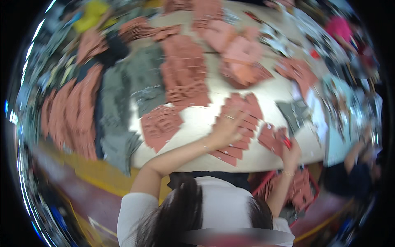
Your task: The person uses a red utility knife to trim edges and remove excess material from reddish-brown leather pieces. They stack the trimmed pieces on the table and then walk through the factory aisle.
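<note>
My left hand [227,128], a ring on one finger, lies with its fingers stretched over a fanned row of overlapping rust-coloured fabric pieces [234,153] on the pale table in front of me. To the right, my right hand [292,154] is closed around a small bright red object [287,143]; blur hides its exact kind. Beside those fingers lies a smaller group of rust fabric pieces [268,138], and I cannot tell whether the hand also grips its edge. Left of my left hand rests another layered rust bundle [159,125].
Long rows of rust pieces [184,66] and grey-green pieces [115,94] cover the table's left side. A tied peach-rust stack [242,57] lies farther off. Near my right arm, a red crate [316,190] holds more fabric. Other people work around the table, including one in pink [339,29].
</note>
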Demonstrator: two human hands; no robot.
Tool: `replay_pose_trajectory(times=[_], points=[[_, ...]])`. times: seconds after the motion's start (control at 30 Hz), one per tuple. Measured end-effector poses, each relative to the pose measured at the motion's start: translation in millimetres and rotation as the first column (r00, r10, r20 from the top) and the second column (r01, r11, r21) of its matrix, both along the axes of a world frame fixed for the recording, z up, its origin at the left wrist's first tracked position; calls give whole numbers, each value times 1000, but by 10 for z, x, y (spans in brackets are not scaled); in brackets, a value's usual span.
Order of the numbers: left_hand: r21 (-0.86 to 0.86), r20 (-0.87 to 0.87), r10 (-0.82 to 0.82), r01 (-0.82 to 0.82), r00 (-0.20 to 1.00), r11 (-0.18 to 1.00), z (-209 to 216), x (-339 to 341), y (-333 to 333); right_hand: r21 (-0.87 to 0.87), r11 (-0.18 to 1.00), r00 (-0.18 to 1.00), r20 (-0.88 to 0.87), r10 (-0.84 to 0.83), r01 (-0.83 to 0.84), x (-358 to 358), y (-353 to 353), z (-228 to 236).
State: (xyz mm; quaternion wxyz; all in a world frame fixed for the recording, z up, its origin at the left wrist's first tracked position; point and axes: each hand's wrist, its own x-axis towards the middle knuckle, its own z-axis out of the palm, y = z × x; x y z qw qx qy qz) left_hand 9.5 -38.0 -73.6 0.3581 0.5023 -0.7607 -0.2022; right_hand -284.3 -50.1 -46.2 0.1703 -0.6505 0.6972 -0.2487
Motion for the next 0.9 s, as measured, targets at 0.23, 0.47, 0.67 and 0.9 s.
replay_pose_trajectory(times=[0.23,0.47,0.67,0.9], points=[[619,-675,363,224,643,753,325,-24,309,-68,978,782,590,200,-199,581,-3,695],[364,-925,365,539,110,760,730,365,415,-28,881,550,771,319,-472,1107,48,691],[414,-910,389,413,147,811,1018,509,378,-163,898,607,687,400,-408,1187,20,678],[403,-903,427,420,40,813,1163,616,414,-247,907,665,619,418,-340,1401,60,763]])
